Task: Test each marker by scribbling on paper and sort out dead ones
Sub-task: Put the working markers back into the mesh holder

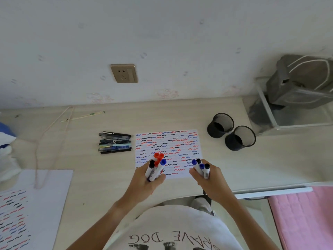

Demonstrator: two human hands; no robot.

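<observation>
1. Gripping two bundles of capped markers above the near edge of the pale wooden desk [100,186]: left hand [146,183] curled round a mixed bundle of red, blue and black white-barrelled markers [156,166]; right hand [210,179] curled round a smaller bundle of blue and black white-barrelled markers [201,168].
2. Best handled by setting one bundle down, then uncapping and testing a single marker at a time.
3. Just beyond, white paper sheet crowded with red, blue and black squiggles [168,150]; little bare space left, so aim for a gap to judge fresh ink.
4. Left of it, row of dark pens [115,142].
5. Farther right, two black mesh cups [231,131], probably one for live, one for dead.
</observation>
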